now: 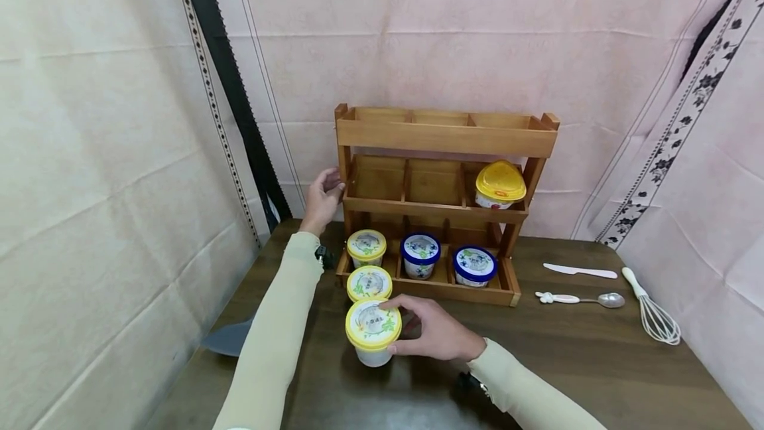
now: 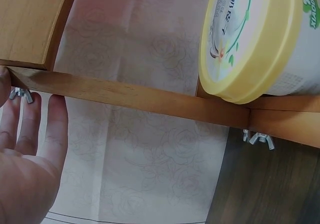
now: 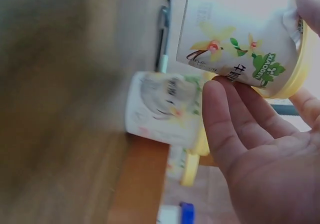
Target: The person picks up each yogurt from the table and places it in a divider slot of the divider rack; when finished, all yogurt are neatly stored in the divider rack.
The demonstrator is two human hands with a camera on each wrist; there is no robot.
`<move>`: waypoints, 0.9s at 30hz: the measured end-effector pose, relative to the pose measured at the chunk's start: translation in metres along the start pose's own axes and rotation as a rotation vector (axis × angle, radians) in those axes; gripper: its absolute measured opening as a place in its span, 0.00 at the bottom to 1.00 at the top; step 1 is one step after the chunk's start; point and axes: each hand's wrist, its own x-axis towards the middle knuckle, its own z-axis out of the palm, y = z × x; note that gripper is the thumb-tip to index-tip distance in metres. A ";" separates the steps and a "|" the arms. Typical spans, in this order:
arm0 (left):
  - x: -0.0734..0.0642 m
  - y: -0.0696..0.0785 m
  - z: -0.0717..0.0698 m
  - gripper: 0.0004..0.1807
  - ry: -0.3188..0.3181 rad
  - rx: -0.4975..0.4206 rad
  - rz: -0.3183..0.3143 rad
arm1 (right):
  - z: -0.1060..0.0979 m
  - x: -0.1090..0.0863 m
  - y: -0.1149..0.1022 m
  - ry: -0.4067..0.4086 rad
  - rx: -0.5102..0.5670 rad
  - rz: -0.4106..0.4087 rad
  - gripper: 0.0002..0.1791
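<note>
My right hand (image 1: 432,329) holds a yellow-lidded tub (image 1: 373,334) by its lid, thumb and fingers on opposite sides. The right wrist view shows this tub (image 3: 235,39) raised off the table. Behind it, a second yellow-lidded tub (image 1: 369,283) stands before the wooden rack (image 1: 444,135). A third yellow-lidded tub (image 1: 367,249) sits in the rack's bottom left compartment. My left hand (image 1: 322,201) grips the rack's left side post. In the left wrist view, its fingers (image 2: 56,126) reach behind the post, near a wing nut (image 2: 21,94).
Two blue-lidded tubs (image 1: 420,254) occupy the bottom tier's middle and right compartments. A tub with a domed yellow lid (image 1: 501,183) sits at the middle tier's right. Rightward lie a white knife (image 1: 579,271), a spoon (image 1: 581,298) and a whisk (image 1: 653,310). A grey object (image 1: 228,338) lies left, partly covered by my arm.
</note>
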 end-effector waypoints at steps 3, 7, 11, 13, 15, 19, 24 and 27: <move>0.000 0.000 0.002 0.22 -0.003 0.008 -0.001 | -0.009 -0.001 -0.005 0.038 -0.010 -0.011 0.33; 0.000 -0.001 0.002 0.23 -0.008 -0.001 0.009 | -0.022 -0.001 -0.013 0.079 -0.039 -0.023 0.34; 0.000 -0.003 0.001 0.22 0.003 -0.012 0.017 | -0.035 0.002 -0.017 0.108 -0.063 -0.031 0.34; 0.000 -0.003 0.000 0.22 0.005 -0.010 0.020 | -0.041 0.004 -0.020 0.125 -0.062 -0.027 0.35; 0.000 -0.004 0.000 0.23 0.000 -0.007 0.021 | -0.048 0.005 -0.021 0.143 -0.061 -0.023 0.35; -0.001 -0.004 0.000 0.23 -0.005 -0.011 0.005 | -0.061 0.006 -0.024 0.172 -0.060 -0.020 0.35; 0.001 -0.004 0.000 0.23 0.003 -0.001 0.011 | -0.075 0.009 -0.028 0.227 -0.040 -0.027 0.34; 0.002 -0.005 0.000 0.23 0.001 0.009 0.017 | -0.083 0.009 -0.029 0.261 -0.053 -0.017 0.34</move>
